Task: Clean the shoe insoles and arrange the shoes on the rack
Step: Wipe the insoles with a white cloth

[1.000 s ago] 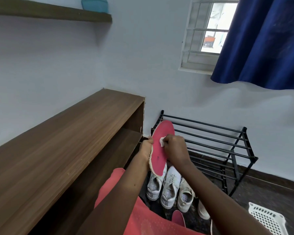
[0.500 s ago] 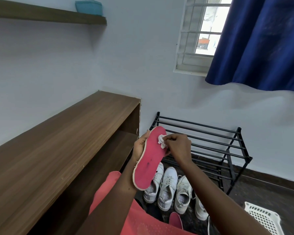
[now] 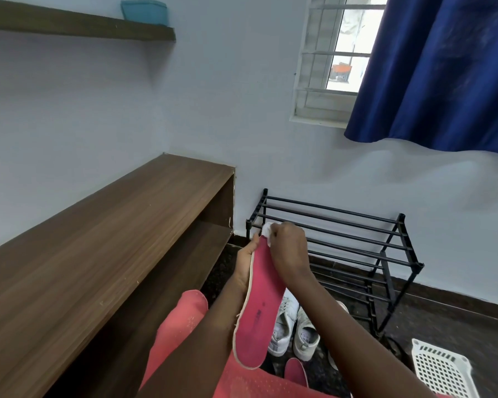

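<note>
My left hand (image 3: 245, 264) grips a long pink insole (image 3: 258, 314) by its left edge, holding it tilted in front of me. At the insole's top end, my right hand (image 3: 289, 252) pinches a small white wipe (image 3: 266, 230) against it. Below the insole, white sneakers (image 3: 293, 330) stand on the dark floor. A second pink insole (image 3: 296, 373) lies near them. The black metal shoe rack (image 3: 357, 239) stands against the wall behind my hands, its bars bare.
A long wooden bench shelf (image 3: 98, 239) runs along the left wall. A white perforated basket (image 3: 440, 369) sits on the floor at lower right. A teal box (image 3: 144, 11) rests on a high wall shelf. A blue curtain (image 3: 443, 67) hangs by the window.
The insole has tipped from upright to slanting down toward me. My right hand with the wipe has slid up to the insole's top end.
</note>
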Demonstrator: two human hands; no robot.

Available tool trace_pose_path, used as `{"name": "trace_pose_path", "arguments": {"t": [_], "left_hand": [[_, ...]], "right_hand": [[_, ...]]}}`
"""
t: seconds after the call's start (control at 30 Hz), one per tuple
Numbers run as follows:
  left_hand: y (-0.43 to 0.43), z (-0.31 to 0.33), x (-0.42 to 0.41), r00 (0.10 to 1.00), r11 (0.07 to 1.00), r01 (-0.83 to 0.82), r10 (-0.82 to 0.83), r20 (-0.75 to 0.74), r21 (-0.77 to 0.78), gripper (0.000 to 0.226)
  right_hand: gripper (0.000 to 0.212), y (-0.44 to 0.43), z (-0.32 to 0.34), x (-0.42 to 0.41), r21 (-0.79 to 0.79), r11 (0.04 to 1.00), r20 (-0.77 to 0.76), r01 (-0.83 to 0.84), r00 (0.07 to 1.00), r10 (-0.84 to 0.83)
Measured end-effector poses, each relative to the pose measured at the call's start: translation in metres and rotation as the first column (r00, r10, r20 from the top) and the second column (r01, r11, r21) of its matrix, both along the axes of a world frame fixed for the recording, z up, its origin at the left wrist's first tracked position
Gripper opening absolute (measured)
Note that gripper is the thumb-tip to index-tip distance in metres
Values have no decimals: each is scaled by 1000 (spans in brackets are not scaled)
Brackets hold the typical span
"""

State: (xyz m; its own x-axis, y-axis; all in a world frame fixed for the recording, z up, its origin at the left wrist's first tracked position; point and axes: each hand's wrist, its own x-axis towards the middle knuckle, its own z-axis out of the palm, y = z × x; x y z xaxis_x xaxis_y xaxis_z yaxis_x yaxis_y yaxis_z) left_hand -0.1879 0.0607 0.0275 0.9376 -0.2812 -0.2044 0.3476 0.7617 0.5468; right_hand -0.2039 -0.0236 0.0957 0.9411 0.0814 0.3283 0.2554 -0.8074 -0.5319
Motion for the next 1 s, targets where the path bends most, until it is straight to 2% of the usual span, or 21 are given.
{"name": "trace_pose_path", "arguments": {"t": [0.03,0.1,0.13,0.2,0.27,0.33,0.4,0.47,0.53,0.63,0.77,0.83,0.9,1.0], "left_hand": [[-1,3,-4,999,1000,7,-7,46,2,37],[-2,11,-6,963,995,36,-11,268,-89,39],[-3,16,-9,960,997,-54,67,272,-57,38],[1,3,1,996,997,-74,74,59,-6,49],[2,0,1,998,997,-54,56,39,-55,60],[0,-2,5,998,998,-64,64,17,25,69],[-1,-2,5,999,998,-33,33,10,52,71],[2,1,5,998,1000,-18,17,52,23,68],[3,7,4,996,1000,-16,17,85,-13,63],[3,11,6,992,997,2,8,128,-82,65],[6,3,7,992,992,58,-44,122,-113,66],[5,6,4,990,999,37,-35,135,-11,71],[4,11,3,993,999,29,-31,114,25,67],[4,7,4,995,997,-33,25,101,75,53]], "right_hand": [[16,6,-2,-5,-45,999,13,-22,1000,23],[16,17,-12,-15,-155,988,127,7,992,13],[18,19,-17,-18,-213,977,188,29,982,12],[21,14,-16,-13,-197,980,158,-28,986,60],[27,8,-15,-1,-203,979,129,-37,990,64],[30,2,-8,7,-158,987,187,10,982,20],[27,-2,-3,12,-90,996,177,24,984,-8],[20,-4,-5,9,-125,992,195,10,981,15],[16,-2,-9,1,-181,982,228,-58,969,99],[21,5,-24,-17,-230,957,243,-179,941,235],[24,-2,-31,-23,-200,950,271,-240,918,289],[19,-6,-29,-16,-257,944,283,-206,918,277],[16,-7,-24,-6,-290,946,272,-144,935,226],[15,-8,-10,8,-193,980,231,-50,968,95]]}}
